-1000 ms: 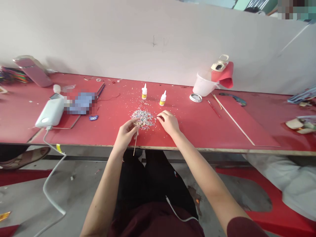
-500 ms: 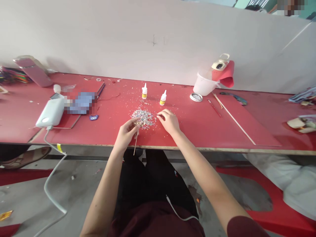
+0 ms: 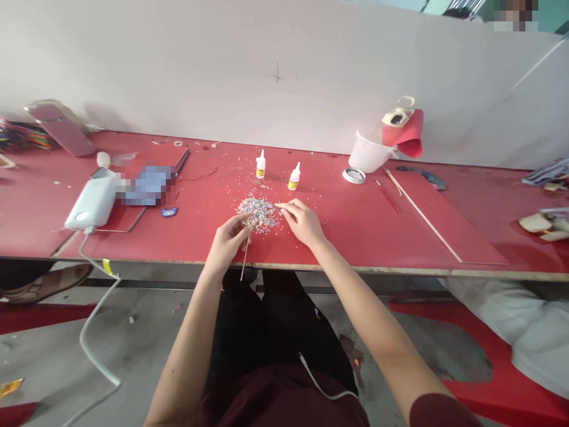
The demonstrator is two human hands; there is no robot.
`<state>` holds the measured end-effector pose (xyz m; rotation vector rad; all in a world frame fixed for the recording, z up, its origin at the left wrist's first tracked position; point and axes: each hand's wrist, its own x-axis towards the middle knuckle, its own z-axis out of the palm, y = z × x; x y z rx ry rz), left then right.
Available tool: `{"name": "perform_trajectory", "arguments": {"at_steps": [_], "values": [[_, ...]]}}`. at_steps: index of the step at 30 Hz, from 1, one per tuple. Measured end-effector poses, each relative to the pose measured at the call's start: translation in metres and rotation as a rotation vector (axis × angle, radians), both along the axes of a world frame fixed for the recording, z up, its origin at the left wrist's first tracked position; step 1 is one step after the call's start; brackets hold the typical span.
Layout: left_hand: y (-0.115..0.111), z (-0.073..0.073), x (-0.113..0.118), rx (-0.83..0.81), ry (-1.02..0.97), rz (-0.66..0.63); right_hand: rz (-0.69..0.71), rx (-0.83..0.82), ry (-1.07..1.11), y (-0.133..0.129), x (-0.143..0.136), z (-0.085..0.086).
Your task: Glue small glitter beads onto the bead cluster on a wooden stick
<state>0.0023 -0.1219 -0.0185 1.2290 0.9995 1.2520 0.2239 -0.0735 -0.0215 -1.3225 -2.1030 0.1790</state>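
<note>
Silvery sequins (image 3: 263, 209) lie between the left hand (image 3: 228, 240), pinching a bodyward-pointing thin stick (image 3: 245, 257), and the right hand (image 3: 306, 223), whose hold I cannot tell.

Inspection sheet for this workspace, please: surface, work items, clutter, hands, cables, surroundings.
Surface: red tabletop, littered around the glittery pile.
Work items: that pile, thin stick, two small nozzle bottles.
Clutter: white power bank, pink flask, white tub.
Hands: left hand pinches the thin stick; right hand at the pile's right edge, grip unclear.
Cables: white cable drops from the power bank; second cable across the lap.
Surroundings: pale wall behind; sandalled foot lower left.
</note>
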Motion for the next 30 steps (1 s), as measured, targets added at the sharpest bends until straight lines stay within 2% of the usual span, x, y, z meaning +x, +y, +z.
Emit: {"name": "perform_trajectory", "arguments": {"at_steps": [3,9,17,20,26,30], "values": [[0.000,0.000,0.000,-0.003,0.007,0.001,0.034,0.000,0.008,-0.001,-0.003,0.002],[-0.001,0.003,0.000,0.002,0.028,0.004,0.050,-0.066,0.167,0.000,-0.006,-0.002],[-0.001,0.004,0.000,-0.002,0.037,0.010,0.086,0.001,0.047,-0.007,-0.007,0.005],[-0.001,0.004,0.001,-0.003,0.032,0.010,0.064,-0.007,0.033,-0.007,-0.008,0.005],[-0.001,0.003,0.001,0.002,0.018,0.005,-0.069,-0.024,0.138,0.002,-0.004,-0.003],[0.000,0.002,0.000,0.006,0.012,0.001,-0.052,0.005,0.152,0.010,0.003,-0.008]]}}
